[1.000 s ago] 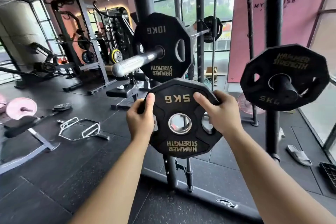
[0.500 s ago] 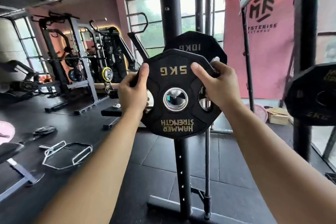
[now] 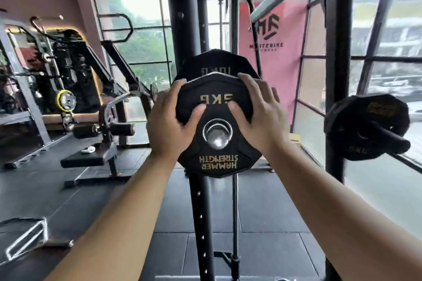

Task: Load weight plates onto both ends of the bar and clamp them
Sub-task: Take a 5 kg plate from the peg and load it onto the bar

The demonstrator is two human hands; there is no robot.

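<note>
Change since earlier: the 5 kg plate (image 3: pixel 218 162) was held free in front of the rack and now sits on the bar (image 3: pixel 217 136), whose shiny sleeve end shows through the centre hole. Both thumbs have shifted onto the plate's face.
Left hand (image 3: pixel 169 125): grips the upper left rim, fingers curled behind the edge, thumb pressed on the face beside the hole.
Right hand (image 3: pixel 260 118): mirrors it on the upper right rim, fingers hooked over the edge, thumb on the face.
Plate position: threaded on the sleeve, standing upright with its lettering upside down (no matter for the load). It is just in front of the 10 kg plate (image 3: pixel 214 64); I cannot tell whether the two touch.
Key relation: the bar's long axis runs straight away from the person and is seen end-on. The plate therefore lies dead ahead of the hands, and any remaining travel is along that axis toward the 10 kg plate. Neither hand is clearly nearer; they sit level on either side of the hole.
Next move (a judgement): an even push from both hands, so the plate does not cock on the sleeve.
Still to do: no clamp is in view, and the bar's far end is hidden.
Nearby: a second 5 kg plate (image 3: pixel 365 125) hangs on a peg to the right, well apart.
</note>
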